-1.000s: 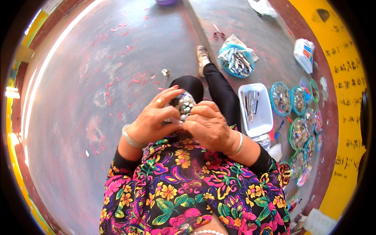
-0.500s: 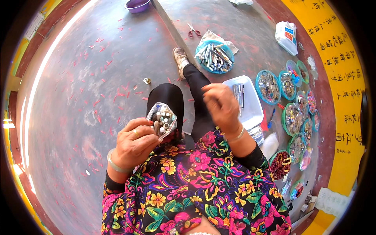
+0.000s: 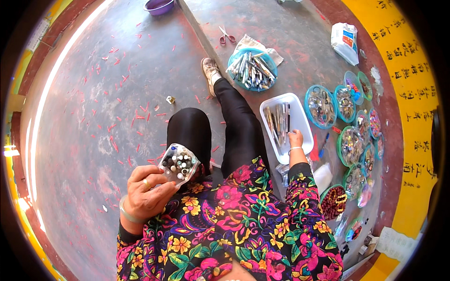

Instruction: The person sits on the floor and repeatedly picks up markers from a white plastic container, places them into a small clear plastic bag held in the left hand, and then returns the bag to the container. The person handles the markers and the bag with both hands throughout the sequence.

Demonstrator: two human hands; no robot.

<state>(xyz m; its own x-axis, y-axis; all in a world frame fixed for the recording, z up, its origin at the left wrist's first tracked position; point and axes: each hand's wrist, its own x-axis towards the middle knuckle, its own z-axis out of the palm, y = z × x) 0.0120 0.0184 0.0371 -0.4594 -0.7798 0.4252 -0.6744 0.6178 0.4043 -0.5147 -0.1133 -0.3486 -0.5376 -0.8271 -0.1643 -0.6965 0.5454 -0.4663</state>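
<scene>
My left hand [image 3: 149, 191] is closed around a clear plastic bag [image 3: 188, 178] packed with pens [image 3: 180, 165], held upright in front of my bent knee. Their rounded ends, white, black, grey and one blue, face up. At the right, my right hand [image 3: 295, 138] is inside a white plastic tray [image 3: 305, 122], its fingers drawn together by the lower end of a dark pen [image 3: 288, 117]. Whether that pen is between the fingers is too small to tell. Several more pens [image 3: 276, 122] lie lengthwise in the tray.
Beyond my foot stands a blue basket [image 3: 273, 77] heaped with pens, beside scissors [image 3: 227, 35]. Several round baskets [image 3: 321, 107] of small items crowd the right side. A blue pen [image 3: 324, 146] lies by the tray. A purple basin [image 3: 159, 6] sits at the far end.
My right hand has dropped from above my thigh down and right into the white tray. The bag in my left hand has shifted slightly left and down.
</scene>
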